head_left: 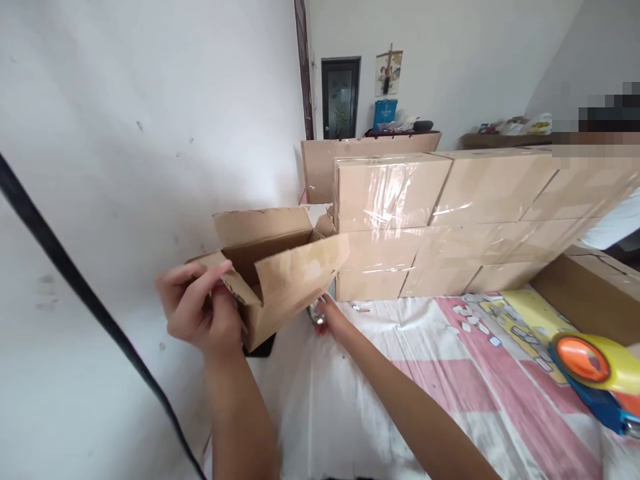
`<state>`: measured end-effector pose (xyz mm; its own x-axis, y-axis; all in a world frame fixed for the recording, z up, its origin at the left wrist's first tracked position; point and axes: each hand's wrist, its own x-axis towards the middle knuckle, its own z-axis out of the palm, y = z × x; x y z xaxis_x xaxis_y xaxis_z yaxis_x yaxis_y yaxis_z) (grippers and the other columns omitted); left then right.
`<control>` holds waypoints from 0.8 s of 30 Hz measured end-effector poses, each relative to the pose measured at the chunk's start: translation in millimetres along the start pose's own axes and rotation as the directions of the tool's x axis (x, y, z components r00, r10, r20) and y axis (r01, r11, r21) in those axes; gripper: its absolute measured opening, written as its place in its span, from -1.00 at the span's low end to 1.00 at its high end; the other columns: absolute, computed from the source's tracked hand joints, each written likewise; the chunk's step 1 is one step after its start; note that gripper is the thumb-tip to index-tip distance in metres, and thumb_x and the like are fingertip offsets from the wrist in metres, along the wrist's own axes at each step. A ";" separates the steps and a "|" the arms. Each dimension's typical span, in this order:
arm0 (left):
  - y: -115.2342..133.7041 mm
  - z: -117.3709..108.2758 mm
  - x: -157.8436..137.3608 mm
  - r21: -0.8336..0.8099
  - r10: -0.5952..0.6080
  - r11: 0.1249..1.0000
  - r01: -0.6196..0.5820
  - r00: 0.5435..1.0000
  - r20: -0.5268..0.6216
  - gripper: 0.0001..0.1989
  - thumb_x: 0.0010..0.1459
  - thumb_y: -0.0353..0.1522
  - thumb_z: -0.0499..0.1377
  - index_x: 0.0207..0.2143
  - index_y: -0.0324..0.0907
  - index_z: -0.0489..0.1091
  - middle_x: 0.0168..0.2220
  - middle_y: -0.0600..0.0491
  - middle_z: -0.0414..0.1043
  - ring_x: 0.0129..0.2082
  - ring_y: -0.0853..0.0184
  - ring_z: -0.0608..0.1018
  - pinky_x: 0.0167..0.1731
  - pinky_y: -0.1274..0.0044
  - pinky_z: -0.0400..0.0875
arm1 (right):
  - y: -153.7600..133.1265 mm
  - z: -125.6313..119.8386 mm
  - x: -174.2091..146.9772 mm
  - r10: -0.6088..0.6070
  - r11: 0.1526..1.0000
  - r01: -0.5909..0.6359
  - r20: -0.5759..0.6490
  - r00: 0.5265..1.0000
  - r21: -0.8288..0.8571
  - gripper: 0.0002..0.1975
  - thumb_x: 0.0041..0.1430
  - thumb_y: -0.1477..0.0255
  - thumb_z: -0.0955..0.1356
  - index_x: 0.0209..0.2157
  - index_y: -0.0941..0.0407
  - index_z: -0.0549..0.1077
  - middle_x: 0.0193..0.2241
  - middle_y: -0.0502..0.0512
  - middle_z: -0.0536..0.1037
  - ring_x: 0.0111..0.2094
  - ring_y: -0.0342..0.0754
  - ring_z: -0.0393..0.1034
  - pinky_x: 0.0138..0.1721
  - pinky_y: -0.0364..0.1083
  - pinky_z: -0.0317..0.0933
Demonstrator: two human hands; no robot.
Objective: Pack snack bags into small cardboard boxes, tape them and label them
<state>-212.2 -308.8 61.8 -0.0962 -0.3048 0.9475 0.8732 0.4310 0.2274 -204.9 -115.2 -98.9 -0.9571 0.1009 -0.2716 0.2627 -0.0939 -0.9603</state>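
Observation:
An open cardboard box (285,287) is tilted in front of me near the white wall, its flaps spread and its inside partly visible. My left hand (205,300) is closed on the flap at its near left end. Beyond the box's lower right side, my right hand (327,317) is low over the sheet with its fingers partly hidden. A small shiny item (319,319) shows at those fingers; its kind is unclear. Part of a flat black object (261,347) sticks out under the box.
Taped cardboard boxes (385,193) stand stacked to the right, with a cardboard panel (320,170) behind them. A blue tape dispenser with a yellow roll (620,363) lies at the right. A black cable (90,293) crosses the left side. A person is partly visible at far right.

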 end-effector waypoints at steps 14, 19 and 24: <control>106.4 -49.9 -188.4 -0.083 -0.645 0.747 0.659 0.750 0.149 -0.87 0.08 -0.32 0.10 -0.50 -0.11 0.23 -0.29 0.08 0.39 -0.16 0.27 0.52 -0.05 0.28 0.44 | 23.6 -197.5 -299.9 -0.261 0.719 0.265 -0.103 0.960 0.642 -0.40 0.01 -0.10 0.30 -0.08 0.04 0.47 -0.23 0.22 0.52 -0.21 0.15 0.43 -0.23 0.09 0.31; 123.5 -5.9 -220.1 -0.112 -0.677 0.636 0.763 0.622 0.393 -0.87 0.11 -0.28 0.07 -0.46 -0.11 0.27 -0.11 -0.03 0.57 -0.01 0.07 0.60 -0.04 0.10 0.52 | -2.9 -235.6 -365.1 -0.354 0.838 0.477 -0.401 0.845 0.265 -0.43 -0.14 0.09 0.49 -0.09 0.04 0.45 -0.18 0.20 0.57 -0.15 0.20 0.46 -0.15 0.12 0.34; 129.2 -28.7 -212.1 -0.053 -0.606 0.679 0.732 0.601 0.521 -0.64 0.02 -0.29 0.10 -0.10 0.07 0.46 -0.15 0.03 0.65 0.00 -0.08 0.61 -0.05 -0.04 0.53 | -11.0 -240.1 -392.1 -0.422 0.834 0.547 -0.558 0.715 0.070 -0.38 -0.22 0.24 0.61 -0.10 0.05 0.39 -0.21 0.11 0.56 -0.19 0.14 0.48 -0.14 0.12 0.39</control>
<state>-65.3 -212.8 -116.3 -0.8362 -0.0016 0.5484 0.5482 0.0249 0.8360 196.9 84.2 3.0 -0.7269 0.6639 0.1754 -0.3129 -0.0929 -0.9452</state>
